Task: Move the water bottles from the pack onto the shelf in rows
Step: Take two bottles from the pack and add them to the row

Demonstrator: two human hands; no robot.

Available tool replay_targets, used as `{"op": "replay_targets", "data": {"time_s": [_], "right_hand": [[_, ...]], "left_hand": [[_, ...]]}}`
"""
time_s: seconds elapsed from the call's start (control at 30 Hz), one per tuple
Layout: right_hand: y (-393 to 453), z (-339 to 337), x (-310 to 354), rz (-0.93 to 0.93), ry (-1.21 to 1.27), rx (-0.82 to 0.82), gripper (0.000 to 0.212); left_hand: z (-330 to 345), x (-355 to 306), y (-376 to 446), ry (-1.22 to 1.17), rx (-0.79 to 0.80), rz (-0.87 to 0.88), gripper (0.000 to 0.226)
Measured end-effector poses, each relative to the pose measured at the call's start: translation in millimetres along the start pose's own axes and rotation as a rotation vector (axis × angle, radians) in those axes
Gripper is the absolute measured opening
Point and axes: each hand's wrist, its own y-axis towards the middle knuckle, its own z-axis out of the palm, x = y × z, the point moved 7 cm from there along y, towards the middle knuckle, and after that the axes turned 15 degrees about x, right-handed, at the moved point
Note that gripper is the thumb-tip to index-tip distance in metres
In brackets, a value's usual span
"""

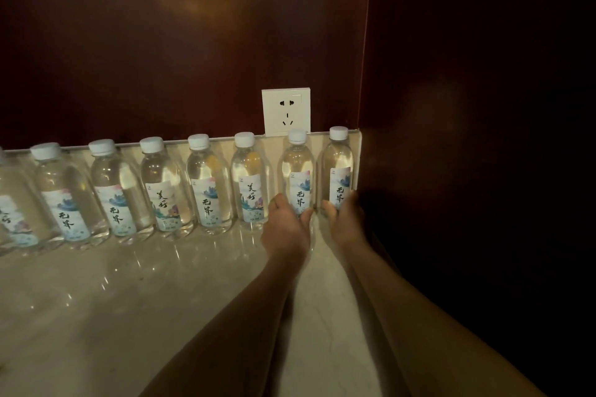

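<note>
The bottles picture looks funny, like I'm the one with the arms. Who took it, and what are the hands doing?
A person wears a camera on their head, so you see what they see, looking down at their own arms. A row of water bottles stands on a shiny shelf against a dark wall, below a white socket. The left hand is wrapped around the second bottle from the right. The right hand is at the last bottle, beside the corner. Both bottles stand upright. The pack isn't in view.
</note>
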Motion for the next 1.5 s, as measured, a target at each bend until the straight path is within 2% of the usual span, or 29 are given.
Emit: {"op": "replay_targets", "data": {"time_s": [0.27,0.37,0.47,0.6,1.07,1.5], "right_hand": [[3.0,2.4,-1.2,-0.007,0.06,0.025,0.057],[4.6,12.6,-1.6,0.02,0.101,0.081,0.074],[4.7,9.8,-1.1,0.004,0.14,0.022,0.09],[5.9,9.4,-4.7,0.005,0.122,0.003,0.077],[7.8,11.5,-7.2,-0.02,0.179,-0.02,0.057],[4.4,9.1,-1.1,-0.061,0.112,-0.013,0.056]], "left_hand": [[-0.2,-0.4,-0.3,-0.029,-0.012,0.011,0.045],[-1.1,-0.7,-1.1,-0.033,-0.018,0.01,0.046],[-2.5,-1.0,-2.4,-0.047,-0.023,0.017,0.048],[-2.3,1.4,-2.5,-0.071,-0.009,-0.008,0.049],[-2.3,0.7,-3.8,-0.054,-0.011,-0.019,0.042],[-3.6,2.8,-5.4,-0.115,-0.02,-0.019,0.039]]}}
